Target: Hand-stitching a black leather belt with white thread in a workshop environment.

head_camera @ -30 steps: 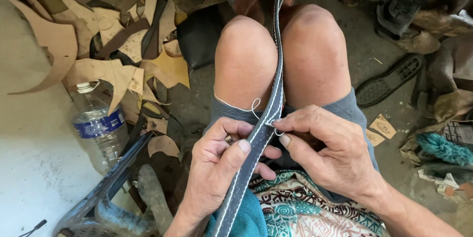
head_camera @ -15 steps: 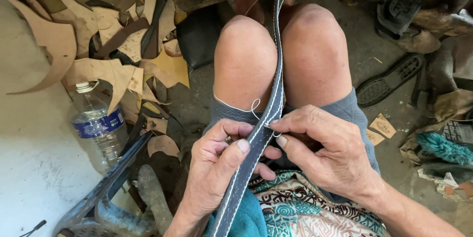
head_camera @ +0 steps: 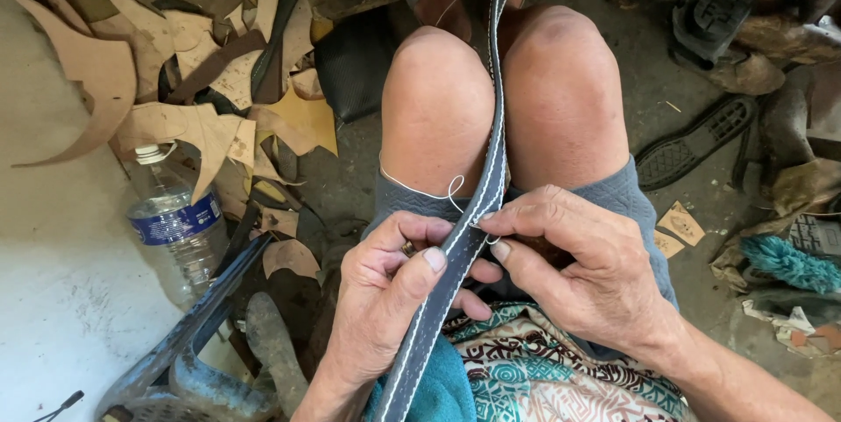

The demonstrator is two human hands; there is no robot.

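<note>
Strap: one long, flat grey strap [head_camera: 473,229] with pale stitch lines along both edges, lying between two bare knees, running from 12 to 6 o'clock.
Left hand [head_camera: 385,299]: fingers curled shut around the strap, thumb pressed flat on top.
Right hand [head_camera: 587,273]: fingertips pinched closed at the strap's edge.
Thread: one thin white thread [head_camera: 438,192], looped, at 10 o'clock of the pinch.
Bottle: one clear plastic bottle [head_camera: 175,229], at 9 o'clock.
Scraps: many tan curved offcuts [head_camera: 184,124], at 10 o'clock.

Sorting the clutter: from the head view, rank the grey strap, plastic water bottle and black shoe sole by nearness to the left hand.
1. Grey strap, pinched by the left hand.
2. Plastic water bottle, on its left.
3. Black shoe sole, far right, past the knees.
</note>
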